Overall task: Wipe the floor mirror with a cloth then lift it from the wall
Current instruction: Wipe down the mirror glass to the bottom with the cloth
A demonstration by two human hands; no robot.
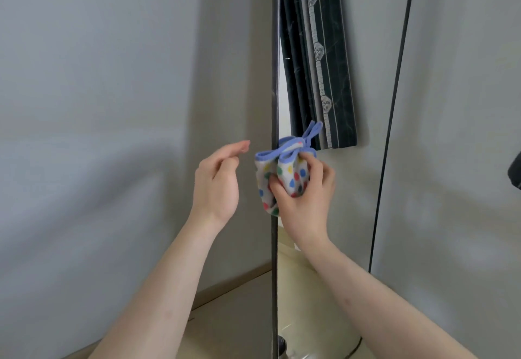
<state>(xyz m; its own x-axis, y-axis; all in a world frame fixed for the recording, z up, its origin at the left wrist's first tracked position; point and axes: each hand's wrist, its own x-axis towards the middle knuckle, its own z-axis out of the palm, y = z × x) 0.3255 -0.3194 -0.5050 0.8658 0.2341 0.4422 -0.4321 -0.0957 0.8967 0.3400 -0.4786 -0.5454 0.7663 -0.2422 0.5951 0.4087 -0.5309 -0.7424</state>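
Wiping step: my right hand (306,189) clamps the dotted cloth (284,174) at the mirror (332,245); left hand (217,178) fingers apart, empty. Next: press cloth onto glass.

Soft knitted cloth (284,178), glossy mirror (352,189)

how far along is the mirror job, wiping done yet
Done: the right hand already has the polka-dot cloth bunched in its grip. In hand: wiping looks only about to start, with the cloth at the mirror's dark left frame edge; the left hand is empty. Left: wiping, then lifting the mirror.
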